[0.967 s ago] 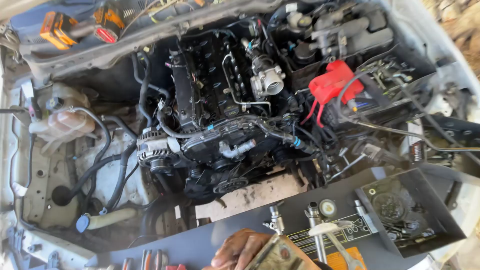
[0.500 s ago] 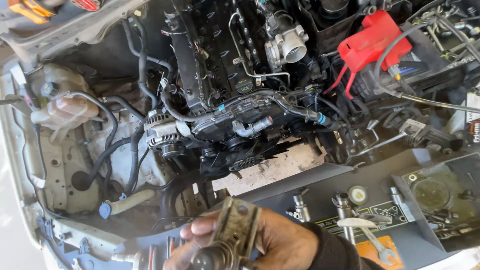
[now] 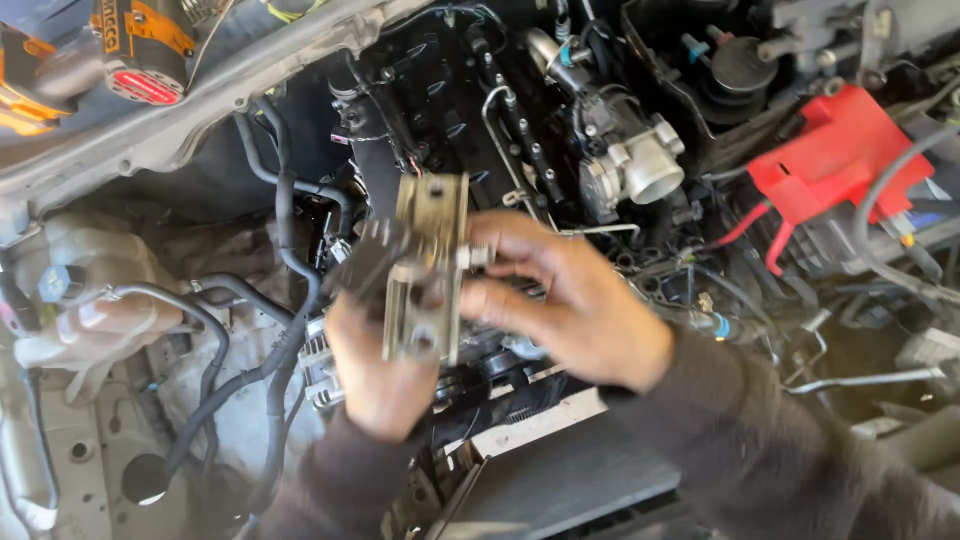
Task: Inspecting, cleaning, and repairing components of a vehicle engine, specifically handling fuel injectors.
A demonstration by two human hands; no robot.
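I had my left hand (image 3: 378,370) clasped round the lower end of a metal bracket (image 3: 428,265), its long axis upright, while my right hand (image 3: 565,300) pinched its right edge from the side. Both forearms reached up from below, the bracket raised above the engine (image 3: 470,110), left of the red battery cover (image 3: 840,155).

Bright daylight, deep shadows in engine bay, hands w/ motion blur, bg sharp

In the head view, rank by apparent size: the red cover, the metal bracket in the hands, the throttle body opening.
1. Red cover, though partly hidden.
2. Metal bracket; nearer the camera, so its rank against the cover is unsure.
3. Throttle body opening, clearly smallest.
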